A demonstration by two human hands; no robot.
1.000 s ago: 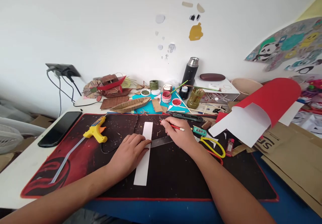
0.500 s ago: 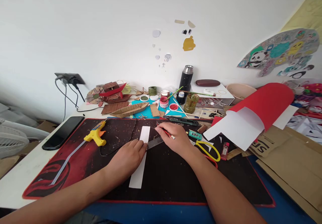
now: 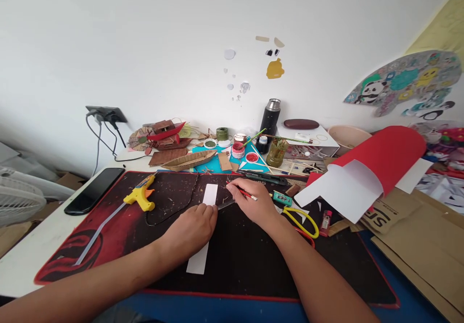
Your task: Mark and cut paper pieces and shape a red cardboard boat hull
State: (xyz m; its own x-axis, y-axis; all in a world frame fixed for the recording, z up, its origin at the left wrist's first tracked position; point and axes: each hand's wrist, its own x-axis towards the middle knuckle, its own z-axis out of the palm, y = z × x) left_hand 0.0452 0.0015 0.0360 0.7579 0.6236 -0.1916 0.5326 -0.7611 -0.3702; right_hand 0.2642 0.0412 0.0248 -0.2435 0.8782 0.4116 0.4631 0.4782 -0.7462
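A white paper strip (image 3: 197,261) lies lengthwise on the dark desk mat, partly covered by my left hand (image 3: 197,224). The fingers of that hand are closed at the near end of a thin grey ruler (image 3: 226,204), just over the strip's right edge. To the right of the strip, my right hand (image 3: 252,201) grips a red pencil (image 3: 246,194), its white eraser end pointing right and its tip near the ruler's far end. Yellow-handled scissors (image 3: 302,220) lie beside my right wrist.
A yellow glue gun (image 3: 141,195) rests on the mat (image 3: 253,270) at left, near a phone (image 3: 94,191). Behind are a cardboard boat (image 3: 188,160), open paint jars (image 3: 238,150) and a black flask (image 3: 270,117). Rolled red paper (image 3: 384,156) stands at right.
My left hand has drawn in its fingers around the ruler's end, and the ruler now shows as a thinner, tilted sliver. My right hand keeps the pencil. The view has shifted slightly.
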